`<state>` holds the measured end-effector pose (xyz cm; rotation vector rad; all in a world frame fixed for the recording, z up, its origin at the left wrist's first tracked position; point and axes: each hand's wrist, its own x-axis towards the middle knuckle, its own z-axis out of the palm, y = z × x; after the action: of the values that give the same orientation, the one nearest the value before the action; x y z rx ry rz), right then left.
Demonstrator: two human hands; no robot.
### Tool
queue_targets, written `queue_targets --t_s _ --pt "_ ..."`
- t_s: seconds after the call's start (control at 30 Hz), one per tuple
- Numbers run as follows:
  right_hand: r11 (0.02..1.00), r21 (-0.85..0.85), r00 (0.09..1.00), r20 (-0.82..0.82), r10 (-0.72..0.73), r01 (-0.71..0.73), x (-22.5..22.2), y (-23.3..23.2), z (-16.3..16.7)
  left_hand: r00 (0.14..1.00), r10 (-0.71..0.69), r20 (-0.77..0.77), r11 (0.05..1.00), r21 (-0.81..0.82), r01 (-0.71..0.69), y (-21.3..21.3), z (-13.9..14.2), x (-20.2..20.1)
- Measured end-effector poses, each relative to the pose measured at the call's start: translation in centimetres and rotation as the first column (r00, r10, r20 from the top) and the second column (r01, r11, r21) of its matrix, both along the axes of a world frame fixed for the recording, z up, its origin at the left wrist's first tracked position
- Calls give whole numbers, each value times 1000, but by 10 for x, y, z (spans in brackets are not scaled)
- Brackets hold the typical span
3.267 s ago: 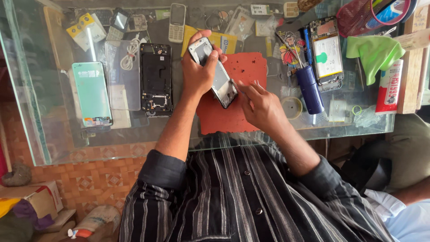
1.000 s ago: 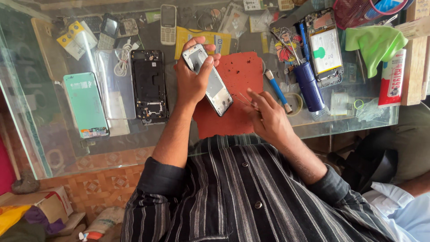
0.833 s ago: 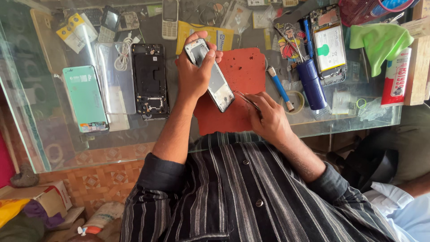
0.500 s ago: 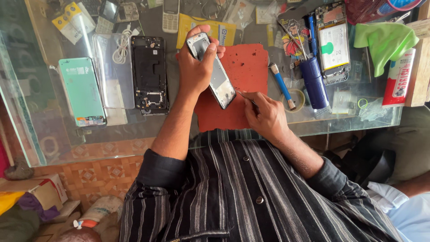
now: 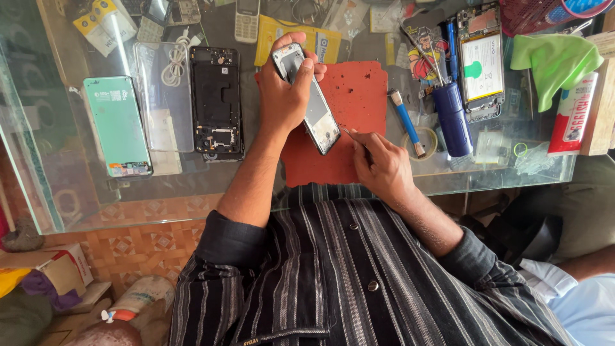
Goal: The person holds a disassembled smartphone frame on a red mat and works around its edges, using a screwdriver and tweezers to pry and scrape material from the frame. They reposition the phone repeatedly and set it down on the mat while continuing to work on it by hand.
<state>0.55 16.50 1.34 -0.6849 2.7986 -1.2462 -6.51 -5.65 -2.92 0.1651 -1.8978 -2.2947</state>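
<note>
My left hand [image 5: 288,96] keeps its grip clenched around the slim silver phone frame with the glassy back [image 5: 306,96], held tilted above the red rubber work mat [image 5: 349,96] on the glass surface [image 5: 83,192]. What has changed: my right hand [image 5: 378,166], which a moment ago rested lower on the mat, has come up so the thin metal pick [image 5: 351,133] pinched in its fingers now meets the frame's lower corner. I judge that the prying at that edge is starting. The opened black phone body [image 5: 216,102] and mint-green back cover [image 5: 117,125] lie well apart to the left.
</note>
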Motion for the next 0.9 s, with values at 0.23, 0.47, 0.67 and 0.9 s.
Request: queue_targets --t_s 0.23,0.47,0.67,0.9 --pt "1000 8 1000 17 22 -22 0 0 1 1000 30 0 997 -69 -30 1 4 0" --pt "998 28 998 10 61 -61 -3 -2 7 999 47 4 997 -61 -46 3 2 -1" --pt "998 -14 997 -34 64 -64 -6 -8 13 999 31 5 997 -76 -31 1 3 -3" --pt "998 -2 997 -19 69 -69 -10 -10 11 999 21 30 999 -30 -20 1 1 -6"
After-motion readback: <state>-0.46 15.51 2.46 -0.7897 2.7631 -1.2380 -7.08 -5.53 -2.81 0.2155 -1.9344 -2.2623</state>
